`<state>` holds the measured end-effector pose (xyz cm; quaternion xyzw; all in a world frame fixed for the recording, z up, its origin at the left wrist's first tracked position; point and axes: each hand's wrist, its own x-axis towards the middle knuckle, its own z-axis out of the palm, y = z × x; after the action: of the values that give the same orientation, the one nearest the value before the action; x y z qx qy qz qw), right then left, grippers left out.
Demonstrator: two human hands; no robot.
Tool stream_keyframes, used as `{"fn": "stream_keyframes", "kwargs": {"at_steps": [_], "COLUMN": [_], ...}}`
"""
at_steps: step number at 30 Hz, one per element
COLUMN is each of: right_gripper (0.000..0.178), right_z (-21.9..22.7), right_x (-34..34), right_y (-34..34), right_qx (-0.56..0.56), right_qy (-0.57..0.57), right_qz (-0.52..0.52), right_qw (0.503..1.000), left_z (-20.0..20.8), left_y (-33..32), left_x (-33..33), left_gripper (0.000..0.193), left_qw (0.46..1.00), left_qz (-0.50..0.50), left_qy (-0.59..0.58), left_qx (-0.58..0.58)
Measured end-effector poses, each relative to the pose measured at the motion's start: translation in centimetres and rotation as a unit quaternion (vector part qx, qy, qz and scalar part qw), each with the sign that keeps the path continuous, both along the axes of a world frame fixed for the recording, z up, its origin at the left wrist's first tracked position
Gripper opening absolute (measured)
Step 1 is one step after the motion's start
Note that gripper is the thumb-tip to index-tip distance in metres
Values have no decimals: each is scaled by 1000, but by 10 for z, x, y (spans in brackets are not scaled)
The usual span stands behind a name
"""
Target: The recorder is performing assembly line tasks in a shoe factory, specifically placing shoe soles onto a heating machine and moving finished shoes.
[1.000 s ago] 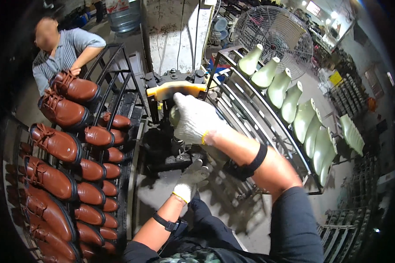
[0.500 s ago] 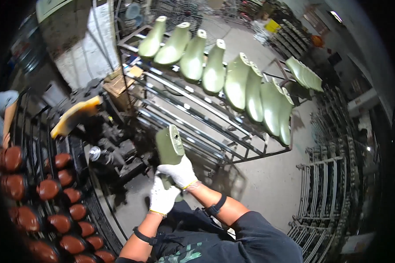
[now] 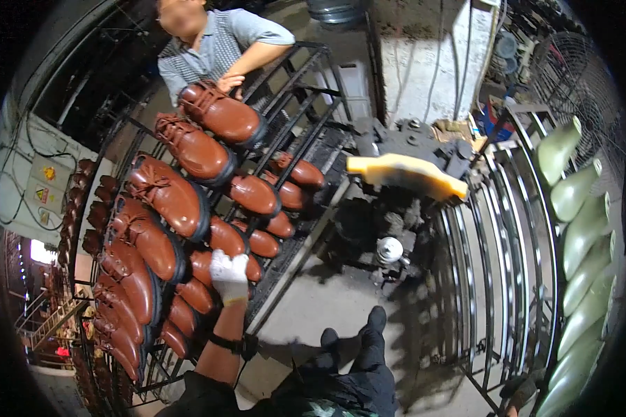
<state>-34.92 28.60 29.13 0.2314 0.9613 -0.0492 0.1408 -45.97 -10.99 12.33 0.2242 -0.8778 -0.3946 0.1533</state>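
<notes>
My left hand (image 3: 229,274), in a white knit glove, reaches into a black metal rack of brown leather lace-up shoes. Its fingers look closed at a brown leather shoe (image 3: 202,268) in a lower row; part of that shoe is hidden by the glove. Larger brown shoes (image 3: 177,201) with dark soles lie tilted, toes downward, in the rows above and left. My right hand does not show; a bit of dark-banded forearm (image 3: 522,395) seems to appear at the lower right edge.
A co-worker's hand (image 3: 231,83) is behind the rack's far end. A dark machine (image 3: 368,229) with a yellow curved piece (image 3: 407,174) stands ahead. On the right, a metal rack (image 3: 511,236) carries green shoe lasts (image 3: 583,243). A large fan (image 3: 570,76) stands behind it.
The view has swung left to the shoe rack. Both gloved hands held a green shoe last before; now my left hand is at the brown shoes, and my right hand has left view.
</notes>
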Motion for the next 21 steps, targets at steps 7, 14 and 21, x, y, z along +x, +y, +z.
{"fn": "stream_keyframes", "kwargs": {"at_steps": [7, 14, 21], "right_gripper": [30, 53, 114], "right_z": [-241, -236, -172], "right_x": [290, 52, 4], "right_y": [379, 46, -127], "right_qx": [196, -447, -844], "right_qy": [160, 72, 62], "right_qz": [-126, -37, -71], "right_qw": [959, 891, 528], "left_z": [45, 63, 28], "left_y": [-63, -74, 5], "left_x": [-62, -35, 116], "left_gripper": [57, 30, 12], "left_qw": [953, 952, 899], "left_qz": [267, 200, 47], "left_qy": [-126, -106, -129], "left_qx": [-68, 204, 415]}}
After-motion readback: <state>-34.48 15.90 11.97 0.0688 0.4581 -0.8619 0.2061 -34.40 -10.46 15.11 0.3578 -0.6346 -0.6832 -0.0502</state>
